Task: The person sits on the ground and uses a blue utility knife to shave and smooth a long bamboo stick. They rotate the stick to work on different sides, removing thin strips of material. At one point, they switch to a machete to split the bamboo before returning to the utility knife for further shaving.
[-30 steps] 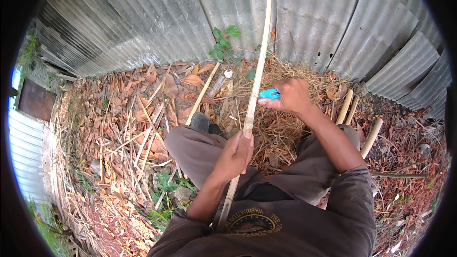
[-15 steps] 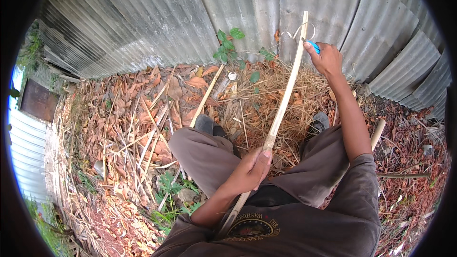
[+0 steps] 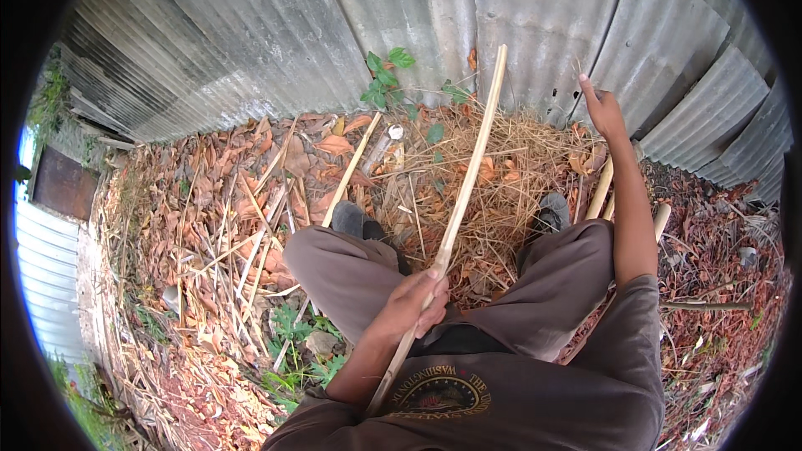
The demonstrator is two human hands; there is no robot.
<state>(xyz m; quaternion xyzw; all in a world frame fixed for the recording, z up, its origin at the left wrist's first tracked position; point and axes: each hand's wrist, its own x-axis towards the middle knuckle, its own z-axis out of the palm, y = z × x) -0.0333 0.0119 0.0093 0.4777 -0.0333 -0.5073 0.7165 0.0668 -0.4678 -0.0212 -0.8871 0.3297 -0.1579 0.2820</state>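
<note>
A long, pale split bamboo strip point(image 3: 469, 175) slants up and away from my lap, its lower end lying against my shirt. My left hand point(image 3: 411, 305) is wrapped round its lower part, just above my waist. My right hand point(image 3: 605, 110) is raised to the right of the strip's far end, apart from it, with the fingers curled and the thumb pointing up. The blue-handled knife it gripped a moment earlier is now hidden by the hand. Something thin and blurred, perhaps a blade or a shaving, shows just above the thumb.
A corrugated metal fence point(image 3: 401, 33) stands close in front. Dry leaves point(image 3: 217, 200) and loose strips cover the ground at left, with straw point(image 3: 501, 167) between my feet. Several pale poles point(image 3: 600, 188) lie beside my right leg. A leafy green plant point(image 3: 383, 79) grows at the fence.
My right hand has left the strip's far end and swung to the right. The curled shaving there is gone from the strip. My left hand and the strip have shifted slightly left and lower.
</note>
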